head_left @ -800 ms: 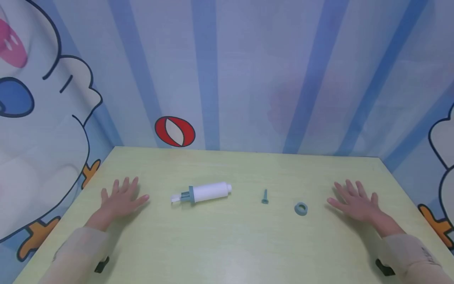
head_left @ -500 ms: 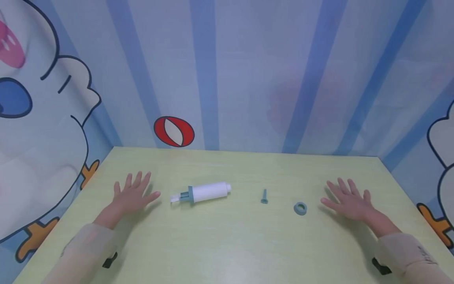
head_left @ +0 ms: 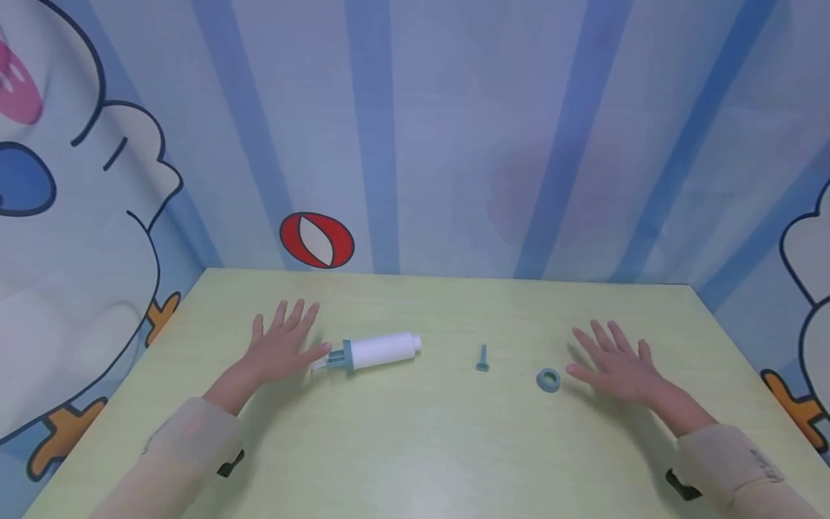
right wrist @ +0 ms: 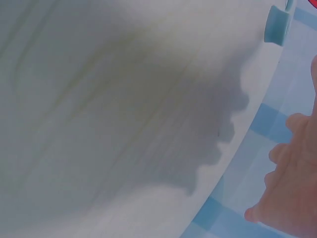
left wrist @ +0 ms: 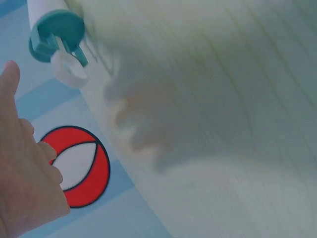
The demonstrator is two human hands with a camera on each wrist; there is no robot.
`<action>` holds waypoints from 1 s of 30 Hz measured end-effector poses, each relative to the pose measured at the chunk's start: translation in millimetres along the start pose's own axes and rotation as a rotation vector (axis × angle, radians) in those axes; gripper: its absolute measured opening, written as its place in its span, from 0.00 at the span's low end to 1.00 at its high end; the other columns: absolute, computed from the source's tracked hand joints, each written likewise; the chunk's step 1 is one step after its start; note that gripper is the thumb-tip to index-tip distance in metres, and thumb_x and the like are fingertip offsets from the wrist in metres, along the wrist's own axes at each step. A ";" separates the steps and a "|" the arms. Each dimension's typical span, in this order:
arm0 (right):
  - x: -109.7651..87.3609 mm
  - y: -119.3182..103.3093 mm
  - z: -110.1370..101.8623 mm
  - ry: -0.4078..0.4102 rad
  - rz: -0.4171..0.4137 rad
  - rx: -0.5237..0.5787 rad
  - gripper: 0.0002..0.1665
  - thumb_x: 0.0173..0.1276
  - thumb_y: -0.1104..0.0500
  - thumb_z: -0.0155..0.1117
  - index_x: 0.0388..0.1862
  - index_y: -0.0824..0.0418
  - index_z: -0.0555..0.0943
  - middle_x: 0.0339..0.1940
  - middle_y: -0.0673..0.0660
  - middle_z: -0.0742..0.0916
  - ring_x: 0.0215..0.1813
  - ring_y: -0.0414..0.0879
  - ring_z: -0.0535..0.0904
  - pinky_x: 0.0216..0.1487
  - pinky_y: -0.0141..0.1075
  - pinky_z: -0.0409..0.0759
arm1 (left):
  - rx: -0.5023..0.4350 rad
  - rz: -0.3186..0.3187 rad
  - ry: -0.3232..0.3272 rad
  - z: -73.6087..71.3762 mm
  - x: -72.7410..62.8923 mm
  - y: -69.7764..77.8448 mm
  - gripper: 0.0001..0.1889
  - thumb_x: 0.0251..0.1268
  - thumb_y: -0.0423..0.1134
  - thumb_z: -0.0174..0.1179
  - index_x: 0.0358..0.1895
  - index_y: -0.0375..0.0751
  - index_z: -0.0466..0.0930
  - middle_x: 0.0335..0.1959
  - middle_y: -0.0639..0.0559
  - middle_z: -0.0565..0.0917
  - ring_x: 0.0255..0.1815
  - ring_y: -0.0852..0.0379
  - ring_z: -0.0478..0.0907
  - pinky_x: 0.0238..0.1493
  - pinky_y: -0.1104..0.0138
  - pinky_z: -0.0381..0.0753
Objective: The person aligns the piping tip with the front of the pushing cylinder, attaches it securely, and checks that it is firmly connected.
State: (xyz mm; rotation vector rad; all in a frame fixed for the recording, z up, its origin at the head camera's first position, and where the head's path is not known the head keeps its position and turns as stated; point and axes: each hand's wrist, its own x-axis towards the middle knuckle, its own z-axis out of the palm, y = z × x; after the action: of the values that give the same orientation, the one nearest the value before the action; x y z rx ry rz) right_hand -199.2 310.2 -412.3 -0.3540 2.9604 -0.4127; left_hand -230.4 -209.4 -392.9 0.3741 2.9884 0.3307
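Observation:
A white toy syringe with a teal collar lies on its side left of the table's middle. My left hand hovers beside it, fingers spread, thumb tip overlapping its pale end in the head view. In the left wrist view the syringe's teal collar and white looped end show past the thumb. Further right lies a small teal piece with a thin stem and wide base. Beyond it rests a teal ring. Just right of the ring, my right hand is held palm down with spread fingers, holding nothing.
The pale yellow table ends at a back edge against a blue striped backdrop with cartoon prints. Dark wrist-worn pieces show under both sleeves, close over the tabletop.
My left hand has moved right and slightly away from me, up to the syringe's end. The right hand has shifted left, closer to the ring. The objects lie where they were.

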 end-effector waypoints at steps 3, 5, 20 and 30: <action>0.3 -3.9 0.3 0.008 -0.011 -0.007 0.47 0.60 0.33 0.46 0.71 0.53 0.45 0.70 0.67 0.48 0.69 0.65 0.35 0.53 0.70 0.33 | 0.015 0.032 0.000 1.3 4.5 10.2 0.43 0.57 0.65 0.44 0.70 0.46 0.40 0.70 0.39 0.42 0.69 0.35 0.33 0.58 0.36 0.27; 0.8 -5.9 0.6 0.015 -0.022 -0.004 0.47 0.60 0.34 0.47 0.71 0.53 0.46 0.70 0.67 0.48 0.69 0.65 0.35 0.54 0.69 0.34 | 0.023 0.057 0.004 2.1 7.4 17.0 0.43 0.57 0.66 0.43 0.70 0.47 0.41 0.71 0.40 0.42 0.69 0.35 0.33 0.58 0.37 0.28; 8.2 -20.6 9.0 0.055 -0.111 -0.037 0.46 0.58 0.34 0.51 0.69 0.55 0.52 0.70 0.66 0.52 0.69 0.65 0.42 0.55 0.69 0.41 | 0.068 0.235 -0.018 13.1 27.3 77.7 0.41 0.56 0.65 0.45 0.70 0.53 0.42 0.71 0.47 0.45 0.71 0.42 0.34 0.62 0.40 0.31; 6.1 -28.7 10.8 0.047 -0.154 -0.023 0.47 0.55 0.35 0.55 0.68 0.57 0.55 0.69 0.67 0.53 0.68 0.66 0.45 0.54 0.68 0.47 | 0.098 0.370 -0.006 27.6 39.2 110.2 0.37 0.58 0.63 0.45 0.69 0.54 0.47 0.70 0.49 0.51 0.71 0.47 0.40 0.65 0.44 0.37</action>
State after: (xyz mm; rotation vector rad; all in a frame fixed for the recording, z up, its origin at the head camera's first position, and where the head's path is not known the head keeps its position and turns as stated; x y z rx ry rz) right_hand -197.3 279.1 -415.0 -0.5858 2.9957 -0.4095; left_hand -239.0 -89.6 -397.8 0.9393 2.9239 0.2118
